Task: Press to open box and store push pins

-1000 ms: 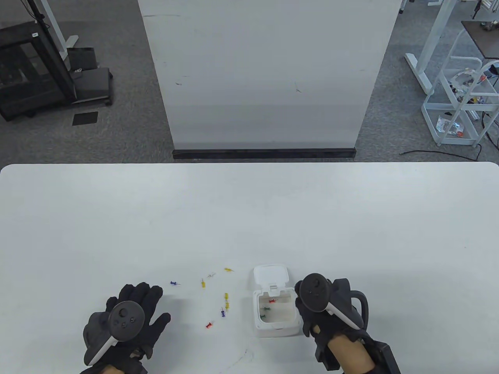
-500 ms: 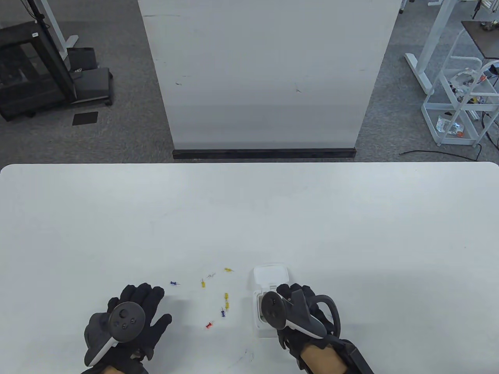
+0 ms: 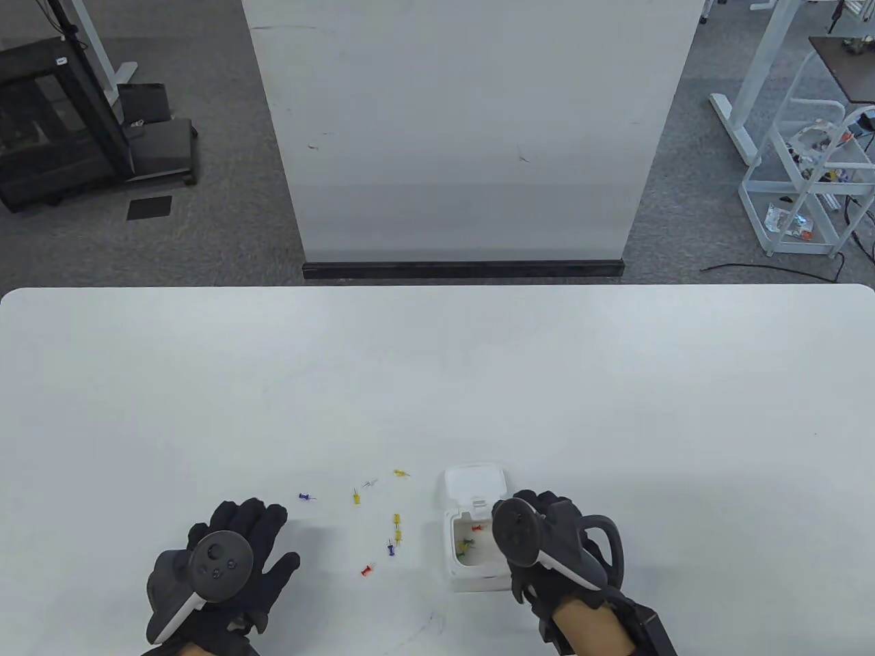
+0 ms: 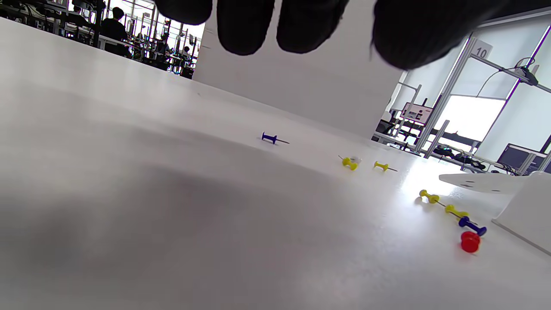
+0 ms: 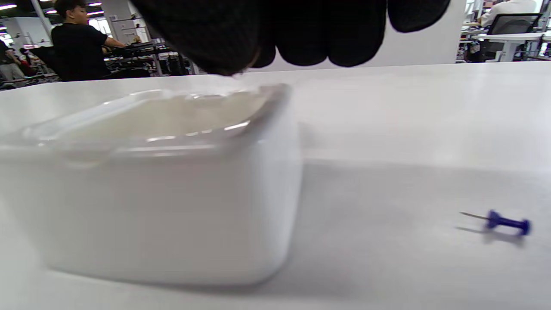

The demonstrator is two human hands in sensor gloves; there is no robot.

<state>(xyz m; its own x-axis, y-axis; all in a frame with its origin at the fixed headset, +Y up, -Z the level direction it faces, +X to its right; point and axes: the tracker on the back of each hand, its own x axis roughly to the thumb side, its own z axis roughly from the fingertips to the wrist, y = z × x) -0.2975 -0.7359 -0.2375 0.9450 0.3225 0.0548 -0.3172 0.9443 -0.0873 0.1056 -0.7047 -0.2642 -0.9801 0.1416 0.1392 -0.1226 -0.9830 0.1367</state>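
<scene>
R hand (image 3: 547,540), black sensor glove w/ tracker on the back, has shifted: 1 s ago it sat just right of the small white square plastic box (image 3: 478,553) w/ the hinged lid (image 3: 476,484) flipped back; 0.5 s ago it was over the box, covering most of the cavity; now it's backed off rightward, still over the box's right part. Fingers curl down in the R wrist view, tips above the far rim; can't tell whether they pinch anything. Judging from that over-and-back move, prob. a pin was just dropped in, though the release itself isn't visible.

Box on the white bench (image 3: 437,383), near front edge, lid open, so the press-open step is done. Inside: red pin (image 3: 477,528), dark green ones (image 3: 467,544), poss. more, partly hidden by the hand.

L hand (image 3: 225,560): fingers spread flat on the bench, palm down, holding nothing; same spot throughout.

Loose pins left of the box, unmoved: blue pin (image 3: 307,497), yellow pin (image 3: 355,497), clear/white pin (image 3: 370,482), yellow pin by the lid (image 3: 400,472), two yellow in line (image 3: 397,527), small blue pin (image 3: 391,548), red pin on bench (image 3: 368,568). One more blue pin (image 5: 503,222) shows in the R wrist view, right of the box.

So: storing underway, several in, most still out.
</scene>
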